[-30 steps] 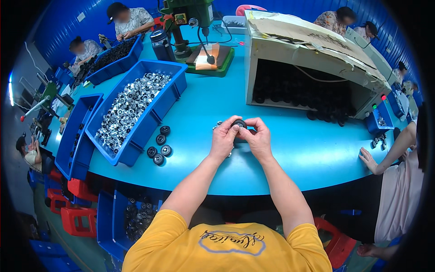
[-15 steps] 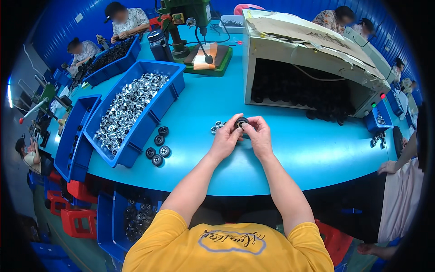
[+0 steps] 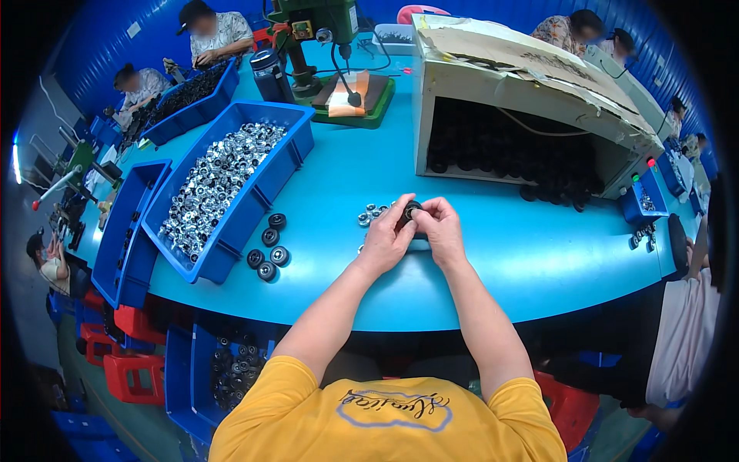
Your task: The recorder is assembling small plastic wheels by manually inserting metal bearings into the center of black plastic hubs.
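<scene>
A smooth turquoise worktop (image 3: 493, 254) curves around the person, inside a room with deep blue walls where other people sit at the far edges. Both hands meet just above it: the left hand (image 3: 389, 240) and right hand (image 3: 443, 229) are curled together, fingertips pinching a small black wheel (image 3: 411, 210) between them. Most of that wheel is hidden by the fingers, so its details are hard to make out. Just left of the hands lies a small cluster of shiny metal bearings (image 3: 372, 213). Farther left, four round black wheels with metal centres (image 3: 267, 248) sit beside a blue plastic bin (image 3: 231, 192) heaped with glinting silver rings. Beyond the hands stands a worn cardboard-topped box (image 3: 531, 100), its dark opening filled with black parts too shadowed to tell apart. Far ahead to the left, a green drill press (image 3: 323, 31) is cut off by the upper edge.
</scene>
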A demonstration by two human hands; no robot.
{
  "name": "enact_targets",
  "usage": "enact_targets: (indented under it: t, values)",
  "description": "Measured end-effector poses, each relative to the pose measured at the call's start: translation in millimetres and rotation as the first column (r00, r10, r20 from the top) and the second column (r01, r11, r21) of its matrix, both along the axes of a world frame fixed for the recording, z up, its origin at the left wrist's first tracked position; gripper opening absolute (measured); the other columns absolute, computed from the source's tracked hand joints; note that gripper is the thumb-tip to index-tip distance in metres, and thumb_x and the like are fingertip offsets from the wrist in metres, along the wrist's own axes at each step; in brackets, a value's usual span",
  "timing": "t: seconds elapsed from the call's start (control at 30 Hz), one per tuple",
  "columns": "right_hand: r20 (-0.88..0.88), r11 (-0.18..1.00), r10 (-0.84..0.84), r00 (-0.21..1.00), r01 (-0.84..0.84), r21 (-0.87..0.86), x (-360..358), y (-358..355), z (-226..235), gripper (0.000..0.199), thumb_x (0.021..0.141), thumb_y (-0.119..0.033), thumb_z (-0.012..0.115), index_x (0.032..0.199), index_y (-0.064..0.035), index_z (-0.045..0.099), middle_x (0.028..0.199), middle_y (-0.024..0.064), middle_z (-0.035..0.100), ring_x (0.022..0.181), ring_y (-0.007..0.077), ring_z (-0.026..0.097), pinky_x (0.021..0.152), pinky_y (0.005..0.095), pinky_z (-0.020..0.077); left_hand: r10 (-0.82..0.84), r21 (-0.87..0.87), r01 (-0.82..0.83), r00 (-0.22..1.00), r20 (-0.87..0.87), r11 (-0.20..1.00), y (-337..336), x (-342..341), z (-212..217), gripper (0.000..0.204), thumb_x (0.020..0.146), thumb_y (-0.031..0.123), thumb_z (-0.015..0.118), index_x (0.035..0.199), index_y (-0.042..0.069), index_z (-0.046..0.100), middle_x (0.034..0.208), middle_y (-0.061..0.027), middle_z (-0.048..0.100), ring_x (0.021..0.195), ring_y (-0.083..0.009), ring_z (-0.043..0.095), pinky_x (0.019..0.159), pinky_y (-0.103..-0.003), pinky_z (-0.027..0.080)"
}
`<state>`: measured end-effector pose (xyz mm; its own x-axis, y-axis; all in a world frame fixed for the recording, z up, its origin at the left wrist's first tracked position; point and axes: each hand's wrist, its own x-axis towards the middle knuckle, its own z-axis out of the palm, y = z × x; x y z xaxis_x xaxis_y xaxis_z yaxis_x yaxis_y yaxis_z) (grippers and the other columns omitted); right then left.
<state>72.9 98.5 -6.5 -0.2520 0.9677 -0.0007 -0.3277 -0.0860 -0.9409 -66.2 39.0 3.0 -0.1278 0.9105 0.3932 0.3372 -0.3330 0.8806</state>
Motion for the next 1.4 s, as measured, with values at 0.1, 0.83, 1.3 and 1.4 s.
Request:
enact_targets:
  t: [0.1, 0.83, 1.3, 1.4]
  values:
    - [-0.05, 0.996, 0.052, 0.997, -0.055, -0.074, 3.2, -1.9, 10.9, 0.015, 0.09, -0.004, 0.077, 0.099, -0.003, 0.065, 0.096, 0.0069, 0.072, 0.081, 0.0118, 0.068, 0.073, 0.0278, 0.0601, -0.001, 0.016, 0.002, 0.999, -0.038, 1.0, -0.2, -0.8, 0.3, 0.043, 0.099, 0.006, 0.064, 0.142, 0.004, 0.06, 0.105, -0.0201, 0.072, 0.094, -0.0371, 0.069, 0.084, -0.046, 0.055]
    - [-0.209, 0.947, 0.276, 0.938, -0.303, -0.11, 18.2, 7.3, 11.0, 0.028, 0.103, -0.017, 0.071, 0.124, 0.002, 0.07, 0.109, 0.0072, 0.076, 0.093, 0.0126, 0.073, 0.084, 0.0299, 0.0624, -0.079, -0.044, 0.081, 0.996, 0.049, 0.996, 5.3, -18.8, 3.3, 0.053, 0.095, 0.01, 0.081, 0.143, 0.002, 0.061, 0.121, -0.0101, 0.072, 0.106, -0.0157, 0.071, 0.089, -0.032, 0.059]
    - [-0.144, 0.982, 0.179, 0.973, -0.187, -0.037, 8.0, 8.5, -2.7, 0.026, 0.105, -0.017, 0.069, 0.123, 0.0023, 0.072, 0.108, 0.0098, 0.075, 0.092, 0.0154, 0.072, 0.078, 0.03, 0.0618, 0.182, 0.162, -0.159, 0.973, -0.139, 0.974, -4.2, -26.3, 23.6, 0.042, 0.081, 0.014, 0.091, 0.114, 0.003, 0.067, 0.102, -0.0097, 0.067, 0.091, -0.0224, 0.068, 0.078, -0.035, 0.058]
    - [0.013, 0.995, 0.087, 0.996, -0.087, 0.048, 10.7, 11.6, -7.3, 0.026, 0.105, -0.019, 0.069, 0.122, 0.0012, 0.073, 0.106, 0.0099, 0.075, 0.089, 0.0146, 0.071, 0.075, 0.0292, 0.0613, 0.351, 0.255, -0.326, 0.934, -0.059, 0.91, 0.2, -35.9, 18.4, 0.043, 0.08, 0.014, 0.09, 0.112, 0.004, 0.061, 0.099, -0.0085, 0.066, 0.089, -0.024, 0.066, 0.078, -0.037, 0.055]
